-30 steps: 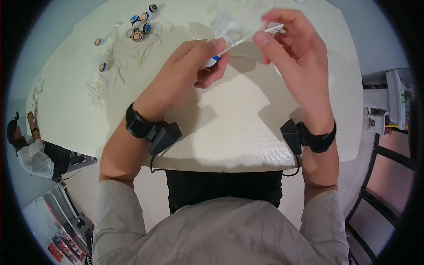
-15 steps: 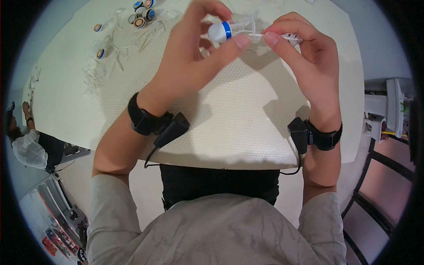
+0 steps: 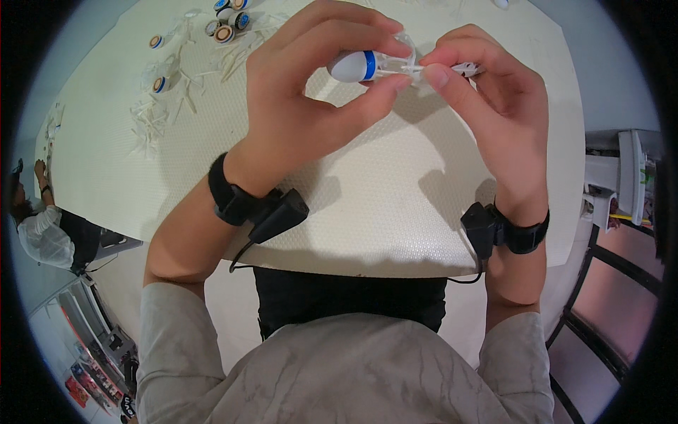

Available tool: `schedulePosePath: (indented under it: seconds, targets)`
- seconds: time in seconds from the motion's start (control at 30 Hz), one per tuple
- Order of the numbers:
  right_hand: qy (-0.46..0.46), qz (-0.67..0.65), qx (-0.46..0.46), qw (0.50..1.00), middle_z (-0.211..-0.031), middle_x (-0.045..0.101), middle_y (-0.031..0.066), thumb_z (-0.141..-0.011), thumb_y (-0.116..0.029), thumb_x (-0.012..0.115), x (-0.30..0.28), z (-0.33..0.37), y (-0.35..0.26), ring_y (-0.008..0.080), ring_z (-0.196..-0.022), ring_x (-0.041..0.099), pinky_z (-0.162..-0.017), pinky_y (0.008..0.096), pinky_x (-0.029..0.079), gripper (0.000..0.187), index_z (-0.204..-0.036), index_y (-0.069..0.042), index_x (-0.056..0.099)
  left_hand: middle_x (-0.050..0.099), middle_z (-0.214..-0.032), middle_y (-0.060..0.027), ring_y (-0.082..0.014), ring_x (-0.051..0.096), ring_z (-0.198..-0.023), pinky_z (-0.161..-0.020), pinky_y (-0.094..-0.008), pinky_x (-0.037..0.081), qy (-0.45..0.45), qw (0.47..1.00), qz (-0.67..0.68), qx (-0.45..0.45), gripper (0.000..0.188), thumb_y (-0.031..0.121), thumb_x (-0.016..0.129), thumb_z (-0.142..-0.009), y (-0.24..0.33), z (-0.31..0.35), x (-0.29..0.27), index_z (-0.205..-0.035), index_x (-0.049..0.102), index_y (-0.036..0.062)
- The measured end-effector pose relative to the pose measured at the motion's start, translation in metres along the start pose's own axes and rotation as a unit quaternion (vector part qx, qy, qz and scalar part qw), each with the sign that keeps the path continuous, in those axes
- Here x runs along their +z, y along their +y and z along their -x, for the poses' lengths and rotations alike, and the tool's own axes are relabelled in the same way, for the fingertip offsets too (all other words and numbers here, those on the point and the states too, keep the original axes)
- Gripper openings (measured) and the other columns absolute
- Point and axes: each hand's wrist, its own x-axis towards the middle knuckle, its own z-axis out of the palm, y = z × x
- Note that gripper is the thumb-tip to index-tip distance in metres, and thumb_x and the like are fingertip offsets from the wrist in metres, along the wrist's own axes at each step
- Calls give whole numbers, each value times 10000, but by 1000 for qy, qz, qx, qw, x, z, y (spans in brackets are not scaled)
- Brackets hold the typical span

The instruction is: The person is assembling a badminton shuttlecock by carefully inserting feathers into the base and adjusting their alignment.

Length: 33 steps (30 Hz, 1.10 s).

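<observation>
Near the far side of the table, my left hand point(image 3: 296, 88) grips a small capsule-shaped thing point(image 3: 348, 67) between thumb and fingers. It has a white rounded end, a blue band and a clear part with thin white pieces in it. My right hand point(image 3: 494, 92) pinches a thin white plastic strip point(image 3: 469, 68) between thumb and forefinger. The strip's inner end meets the clear end of the capsule; my fingertips hide just how they join. The capsule lies sideways, its white end toward the left.
Loose white strips point(image 3: 150, 116) lie at the left of the white textured table point(image 3: 367, 191). Several round banded pieces point(image 3: 224, 33) are clustered at the far left, with single ones point(image 3: 160, 84) nearby. Another person point(image 3: 53, 226) sits at the table's left edge. Shelving point(image 3: 628, 177) stands at the right.
My left fingers have closed in around the clear part of the capsule, whose white end now shows from the side. Both hands have shifted slightly nearer to me.
</observation>
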Motion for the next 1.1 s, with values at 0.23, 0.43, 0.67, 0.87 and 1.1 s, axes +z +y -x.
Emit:
schedulePosePath:
  seconds: [0.23, 0.43, 0.67, 0.87, 1.1]
  targets:
    - [-21, 106, -54, 993, -978, 630, 54, -898, 37, 673, -1, 5, 0, 127, -911, 554, -824, 253, 429, 109, -1002, 10, 688, 647, -1205, -195, -251, 659, -1094, -897, -331, 554, -13, 1000, 4, 5, 364, -35, 801, -763, 5, 1, 1, -1104, 675, -27]
    - [-21, 101, -55, 993, -1005, 637, 61, -892, 28, 677, -2, 4, 2, 131, -919, 553, -839, 260, 419, 109, -999, 8, 680, 630, -1226, -205, -265, 653, -1120, -900, -339, 557, -4, 999, -10, 34, 354, -34, 796, -779, 6, -1, 0, -1110, 670, -33]
    - [-1, 119, -67, 991, -1043, 639, 82, -881, 23, 679, -7, 0, 0, 144, -941, 560, -841, 271, 420, 164, -1043, 0, 683, 587, -1281, -224, -274, 625, -1177, -932, -338, 548, 30, 999, 5, 30, 387, -32, 794, -796, 0, 7, 0, -1147, 633, -29]
    - [28, 164, -140, 976, -1017, 639, 99, -834, 34, 702, -2, 3, -8, 160, -916, 574, -819, 279, 439, 162, -994, 6, 707, 596, -1207, -207, -266, 626, -1156, -945, -346, 546, 56, 995, 77, -5, 488, -64, 806, -779, -1, 9, 4, -1170, 519, -13]
    - [27, 253, -234, 938, -934, 646, 121, -799, 49, 702, 0, 2, -15, 200, -828, 608, -703, 266, 462, 145, -938, 12, 722, 614, -1186, -145, -142, 641, -985, -837, -249, 552, 63, 994, 93, -14, 434, -7, 847, -779, -1, 10, 6, -1093, 549, 9]
